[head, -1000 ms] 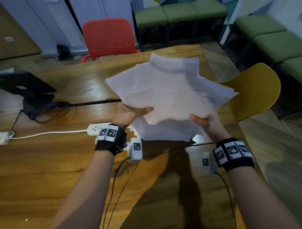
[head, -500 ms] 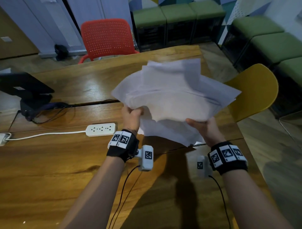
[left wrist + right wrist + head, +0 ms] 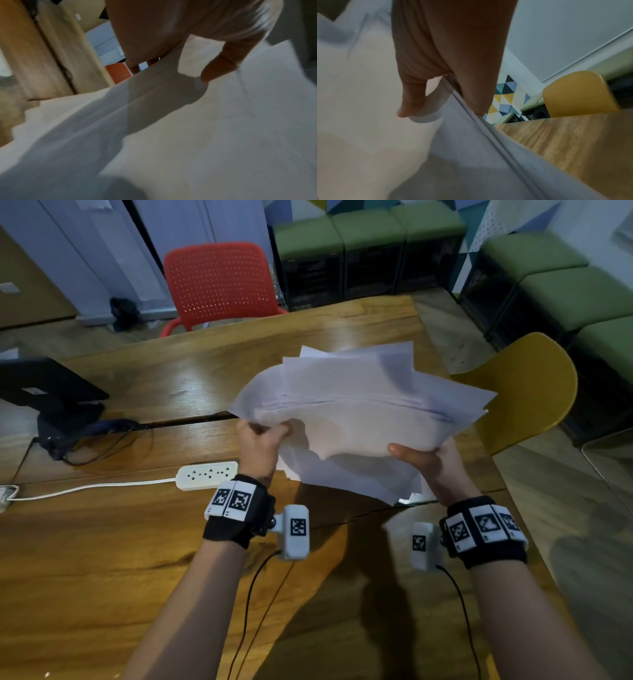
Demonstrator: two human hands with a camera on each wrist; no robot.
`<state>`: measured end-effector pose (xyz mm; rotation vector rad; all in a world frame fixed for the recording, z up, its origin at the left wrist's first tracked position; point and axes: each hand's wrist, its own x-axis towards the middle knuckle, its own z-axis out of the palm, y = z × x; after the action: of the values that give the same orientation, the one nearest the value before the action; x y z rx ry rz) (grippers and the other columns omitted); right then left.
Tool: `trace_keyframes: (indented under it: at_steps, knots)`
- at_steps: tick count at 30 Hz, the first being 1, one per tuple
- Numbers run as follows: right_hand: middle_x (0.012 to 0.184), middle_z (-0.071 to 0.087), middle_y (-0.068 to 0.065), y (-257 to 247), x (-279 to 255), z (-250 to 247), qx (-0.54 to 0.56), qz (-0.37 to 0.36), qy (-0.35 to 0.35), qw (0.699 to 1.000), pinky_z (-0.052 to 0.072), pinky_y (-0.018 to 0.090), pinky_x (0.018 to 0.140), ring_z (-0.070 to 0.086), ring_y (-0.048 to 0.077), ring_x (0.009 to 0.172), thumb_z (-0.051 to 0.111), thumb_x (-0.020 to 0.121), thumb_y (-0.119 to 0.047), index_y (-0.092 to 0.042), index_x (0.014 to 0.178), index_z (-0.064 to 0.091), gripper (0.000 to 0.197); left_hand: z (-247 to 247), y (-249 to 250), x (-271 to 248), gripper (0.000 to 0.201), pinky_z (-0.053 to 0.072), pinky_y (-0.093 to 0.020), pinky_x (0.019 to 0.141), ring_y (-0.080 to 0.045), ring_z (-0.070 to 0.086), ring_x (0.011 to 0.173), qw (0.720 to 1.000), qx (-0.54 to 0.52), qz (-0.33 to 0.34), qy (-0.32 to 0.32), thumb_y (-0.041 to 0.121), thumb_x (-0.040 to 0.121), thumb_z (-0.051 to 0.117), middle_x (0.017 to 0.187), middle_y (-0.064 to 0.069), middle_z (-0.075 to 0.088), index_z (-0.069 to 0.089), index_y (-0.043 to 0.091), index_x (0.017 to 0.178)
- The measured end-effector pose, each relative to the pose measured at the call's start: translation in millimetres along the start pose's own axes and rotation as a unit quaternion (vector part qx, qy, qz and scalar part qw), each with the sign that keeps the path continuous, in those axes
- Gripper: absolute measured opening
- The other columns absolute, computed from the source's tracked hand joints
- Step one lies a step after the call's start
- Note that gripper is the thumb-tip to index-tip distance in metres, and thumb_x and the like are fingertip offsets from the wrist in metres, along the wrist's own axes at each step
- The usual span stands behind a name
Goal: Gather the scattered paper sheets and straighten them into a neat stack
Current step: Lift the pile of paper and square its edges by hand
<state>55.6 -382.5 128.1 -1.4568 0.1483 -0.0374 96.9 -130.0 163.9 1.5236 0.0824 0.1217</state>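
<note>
- My right hand (image 3: 435, 463) holds the near right edge of the sheets (image 3: 359, 412): thumb on top, the other fingers underneath, pinching the bundle. The right wrist view shows the layered edges running between thumb and palm.
- My left hand (image 3: 260, 446) grips the near left corner, fingers curled round it and thumb (image 3: 217, 65) pressed onto the top sheet.
- The sheets are all off the table (image 3: 102, 577), held in the air above it and fanned out, with corners poking out at the far side and towards the yellow chair (image 3: 527, 392).
- To do this well, I think I should loosen both pinches just enough for the sheets to slide, tip the bundle on edge, and tap its long side on the wood in front of me.
- Then turn it and tap the short side, my palms squaring the ends.
- The risk I see is loose outer sheets slipping off the far right, over the table edge.
- The socket strip (image 3: 207, 474) lies left of my hands, so I would tap to its right.
</note>
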Motion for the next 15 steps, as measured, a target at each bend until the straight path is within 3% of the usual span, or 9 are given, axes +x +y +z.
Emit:
trace_keyframes:
  at_steps: [3,6,9,13,15]
  knots:
    - [0.127,0.062,0.014,-3,4,-1,-0.018,-0.034,-0.026,0.999,0.053,0.036,0.094,0.061,0.024,0.116,0.068,0.075,0.017,-0.004,0.126,0.054,0.057,1,29,2,0.056,0.049,-0.03,0.073,-0.022,0.06,0.089,0.996,-0.041,0.065,0.036,0.032,0.058,0.065,0.102,-0.012,0.062,0.057,0.011,0.11]
    - [0.119,0.065,0.016,3,8,4,-0.014,-0.029,-0.012,0.999,0.053,0.042,0.093,0.064,0.028,0.111,0.067,0.074,0.018,-0.003,0.119,0.059,0.05,16,56,7,0.069,0.05,-0.037,0.083,-0.016,0.061,0.086,0.987,-0.071,0.086,0.114,0.05,0.064,0.068,0.095,-0.005,0.062,0.05,0.014,0.12]
    - [0.116,0.067,0.018,9,10,8,-0.005,-0.008,-0.002,1.0,0.054,0.04,0.087,0.066,0.03,0.107,0.071,0.073,0.014,0.002,0.12,0.059,0.05,36,73,12,0.069,0.051,-0.036,0.086,-0.015,0.064,0.085,0.982,0.003,0.1,0.16,0.06,0.059,0.075,0.088,0.001,0.064,0.054,0.019,0.109]
    - [0.12,0.063,0.023,7,5,6,-0.025,-0.001,-0.008,1.0,0.055,0.04,0.089,0.063,0.031,0.11,0.072,0.073,0.014,0.003,0.125,0.053,0.056,48,72,17,0.046,0.045,-0.009,0.069,0.0,0.059,0.076,0.97,0.15,0.118,0.151,0.056,0.061,0.079,0.081,0.012,0.065,0.065,0.019,0.086]
    - [0.12,0.063,0.021,4,1,6,-0.027,-0.003,-0.009,1.0,0.055,0.042,0.091,0.063,0.029,0.11,0.073,0.073,0.012,-0.001,0.124,0.055,0.056,53,68,14,0.041,0.048,-0.017,0.075,0.0,0.058,0.075,0.957,0.227,0.141,0.11,0.058,0.062,0.075,0.076,0.017,0.062,0.064,0.024,0.082]
